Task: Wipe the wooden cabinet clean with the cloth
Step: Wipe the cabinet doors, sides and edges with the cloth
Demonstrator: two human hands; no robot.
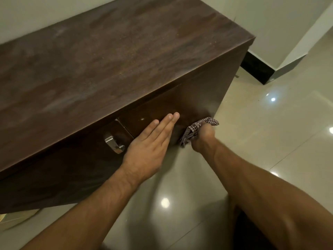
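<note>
A dark brown wooden cabinet (111, 65) fills the upper left, its top dusty and streaked. My left hand (149, 147) lies flat with straight fingers against the front panel, just right of a metal handle (113, 143). My right hand (201, 136) grips a checked cloth (193, 129) and holds it against the lower right part of the cabinet front. Most of the fingers of that hand are hidden behind the cloth and wrist.
Glossy beige floor tiles (270, 141) spread to the right and below, with light reflections. A white wall with a black skirting (257, 69) stands behind the cabinet's right end. A pale object (10, 219) shows under the cabinet at the lower left.
</note>
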